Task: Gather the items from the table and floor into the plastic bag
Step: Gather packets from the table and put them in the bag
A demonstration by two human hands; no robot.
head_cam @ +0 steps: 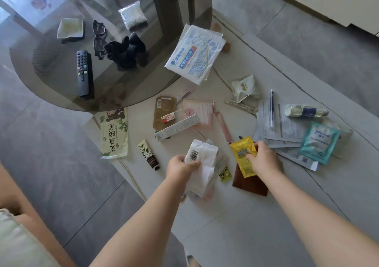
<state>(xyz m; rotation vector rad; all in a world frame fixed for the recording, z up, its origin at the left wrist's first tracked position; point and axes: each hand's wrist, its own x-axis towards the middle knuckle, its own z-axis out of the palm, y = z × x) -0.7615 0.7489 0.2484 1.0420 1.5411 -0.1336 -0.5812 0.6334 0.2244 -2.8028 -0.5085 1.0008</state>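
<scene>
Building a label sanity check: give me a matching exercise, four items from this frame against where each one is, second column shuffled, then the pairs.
Items
1. remote control
2. yellow sachet
3. white packet with a barcode
4. blue pen

Places
A. gripped in the left hand
B. lying on the glass table
C. lying on flat paper packets on the floor
D. pinched in the right hand

Pairs: 1-B, 2-D, 3-A, 4-C
</scene>
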